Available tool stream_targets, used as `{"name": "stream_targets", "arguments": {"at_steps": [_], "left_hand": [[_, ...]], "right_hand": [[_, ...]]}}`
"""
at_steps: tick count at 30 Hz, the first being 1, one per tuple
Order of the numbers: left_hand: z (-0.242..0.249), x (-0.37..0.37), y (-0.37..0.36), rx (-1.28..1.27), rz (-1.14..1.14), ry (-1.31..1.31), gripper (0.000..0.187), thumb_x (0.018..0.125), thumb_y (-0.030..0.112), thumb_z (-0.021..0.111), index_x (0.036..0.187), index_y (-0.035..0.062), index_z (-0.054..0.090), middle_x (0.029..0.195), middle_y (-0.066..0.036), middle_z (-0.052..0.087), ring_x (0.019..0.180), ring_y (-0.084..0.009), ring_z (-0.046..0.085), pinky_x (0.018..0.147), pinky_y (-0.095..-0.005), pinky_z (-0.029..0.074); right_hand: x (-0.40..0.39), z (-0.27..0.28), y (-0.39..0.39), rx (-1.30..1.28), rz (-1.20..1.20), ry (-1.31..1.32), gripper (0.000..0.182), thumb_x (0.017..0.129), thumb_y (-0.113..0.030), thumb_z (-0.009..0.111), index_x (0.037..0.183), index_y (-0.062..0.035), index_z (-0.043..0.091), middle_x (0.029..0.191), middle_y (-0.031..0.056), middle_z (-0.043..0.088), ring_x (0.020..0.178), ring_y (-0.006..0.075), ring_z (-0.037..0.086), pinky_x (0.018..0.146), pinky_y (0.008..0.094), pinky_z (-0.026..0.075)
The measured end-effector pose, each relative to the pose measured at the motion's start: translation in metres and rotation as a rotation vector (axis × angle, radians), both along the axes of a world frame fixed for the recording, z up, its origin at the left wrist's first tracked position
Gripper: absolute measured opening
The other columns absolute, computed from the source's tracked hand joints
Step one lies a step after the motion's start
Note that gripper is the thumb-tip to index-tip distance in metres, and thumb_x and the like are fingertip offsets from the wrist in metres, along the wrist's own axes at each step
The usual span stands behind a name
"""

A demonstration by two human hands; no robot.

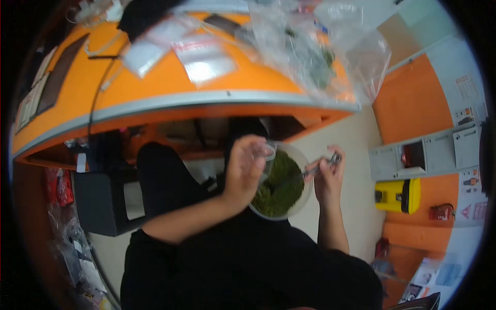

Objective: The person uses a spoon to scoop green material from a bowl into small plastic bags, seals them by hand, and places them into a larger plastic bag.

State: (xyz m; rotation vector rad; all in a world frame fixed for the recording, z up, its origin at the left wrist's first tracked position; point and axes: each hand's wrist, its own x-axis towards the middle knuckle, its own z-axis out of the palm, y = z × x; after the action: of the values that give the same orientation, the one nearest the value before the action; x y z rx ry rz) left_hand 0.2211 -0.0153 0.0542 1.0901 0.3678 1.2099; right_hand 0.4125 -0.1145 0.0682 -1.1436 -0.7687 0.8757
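Left hand (245,173) clasps small clear container (270,152); right hand (328,180) grips slim metallic utensil (310,171) across green material (287,190) in round translucent bowl (308,199).

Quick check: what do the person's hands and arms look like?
The left hand and right hand are bare: no gloves, and no watch or bracelet visible. Plain black sleeves end near the elbows, leaving the forearms uncovered. Blur hides finer detail.

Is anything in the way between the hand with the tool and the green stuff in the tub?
Nothing I can see. The tool in the right hand already reaches the green stuff over the tub's open top. The left hand is across from it, not between.
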Motion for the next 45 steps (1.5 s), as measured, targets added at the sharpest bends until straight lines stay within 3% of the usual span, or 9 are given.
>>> {"name": "stream_targets", "arguments": {"at_steps": [4,6,14,18,20,23,32,37,45], "left_hand": [[-0.005,-0.001,0.002,0.007,-0.013,-0.017,0.037,0.096,0.026,0.049,0.124,0.0031,0.041,0.104,-0.009,0.055,0.099,-0.0172,0.055,0.093,-0.0337,0.042],[-0.008,-0.001,0.003,0.007,-0.02,-0.014,0.037,0.096,0.027,0.049,0.124,0.003,0.041,0.104,-0.009,0.055,0.099,-0.0173,0.055,0.093,-0.0337,0.042],[-0.01,0.003,0.003,-0.012,0.005,-0.041,0.041,0.094,0.029,0.052,0.123,0.0023,0.041,0.105,-0.01,0.055,0.099,-0.0176,0.055,0.091,-0.0338,0.043],[-0.01,0.005,0.005,0.016,0.017,-0.05,0.044,0.093,0.03,0.054,0.123,0.0016,0.041,0.104,-0.01,0.055,0.099,-0.0178,0.055,0.092,-0.0338,0.043],[-0.015,0.002,0.007,0.038,-0.072,-0.118,0.04,0.092,0.014,0.057,0.126,0.0043,0.039,0.113,-0.008,0.049,0.105,-0.0164,0.052,0.098,-0.0351,0.041],[-0.005,0.003,0.004,0.008,0.003,-0.015,0.045,0.092,0.03,0.055,0.123,0.0012,0.041,0.102,-0.01,0.055,0.099,-0.0183,0.055,0.091,-0.0337,0.043],[-0.008,0.004,0.006,0.016,-0.009,-0.018,0.043,0.092,0.031,0.055,0.122,0.0024,0.042,0.104,-0.01,0.055,0.098,-0.0181,0.055,0.091,-0.034,0.044],[-0.01,0.004,0.005,-0.008,-0.008,-0.044,0.043,0.093,0.03,0.055,0.123,0.0026,0.042,0.104,-0.01,0.055,0.099,-0.018,0.055,0.091,-0.0343,0.044],[-0.01,0.005,0.004,-0.018,0.014,-0.04,0.042,0.093,0.029,0.054,0.123,0.0027,0.041,0.106,-0.01,0.055,0.099,-0.0179,0.056,0.092,-0.0342,0.044]], "right_hand": [[0.021,-0.01,-0.002,0.072,-0.093,0.108,0.036,0.095,-0.013,0.052,0.126,-0.0078,0.033,0.081,0.0204,0.064,0.056,0.0221,0.062,0.054,0.0286,0.053],[0.025,-0.018,-0.003,0.08,-0.179,0.237,0.032,0.096,-0.011,0.05,0.125,-0.0074,0.038,0.084,0.015,0.062,0.059,0.0161,0.06,0.055,0.0223,0.051],[0.026,-0.034,-0.002,0.101,-0.167,0.423,0.028,0.097,-0.009,0.046,0.125,-0.0076,0.038,0.084,0.0172,0.064,0.059,0.0179,0.062,0.053,0.0234,0.051],[0.029,-0.023,-0.003,0.137,-0.184,0.389,0.028,0.098,-0.009,0.044,0.124,-0.0081,0.038,0.083,0.0173,0.063,0.058,0.0182,0.062,0.054,0.0245,0.052],[0.03,-0.02,-0.004,0.127,-0.166,0.355,0.028,0.097,-0.009,0.045,0.124,-0.0082,0.038,0.083,0.0172,0.063,0.058,0.0182,0.062,0.054,0.0246,0.052],[0.033,-0.019,-0.005,0.146,-0.188,0.347,0.027,0.097,-0.009,0.045,0.124,-0.0083,0.038,0.083,0.0173,0.064,0.058,0.0181,0.061,0.055,0.0242,0.052],[0.037,-0.017,-0.009,0.197,-0.306,0.343,0.027,0.097,-0.011,0.048,0.123,-0.0085,0.039,0.085,0.0176,0.064,0.059,0.0178,0.061,0.057,0.024,0.052],[0.033,-0.016,-0.009,0.094,-0.179,0.101,0.028,0.098,-0.011,0.048,0.123,-0.0087,0.036,0.086,0.0195,0.064,0.06,0.0203,0.063,0.058,0.0267,0.053],[0.037,-0.011,-0.013,0.128,-0.256,0.066,0.027,0.097,-0.01,0.047,0.123,-0.0077,0.037,0.086,0.0189,0.064,0.062,0.0196,0.062,0.058,0.0269,0.052]]}}
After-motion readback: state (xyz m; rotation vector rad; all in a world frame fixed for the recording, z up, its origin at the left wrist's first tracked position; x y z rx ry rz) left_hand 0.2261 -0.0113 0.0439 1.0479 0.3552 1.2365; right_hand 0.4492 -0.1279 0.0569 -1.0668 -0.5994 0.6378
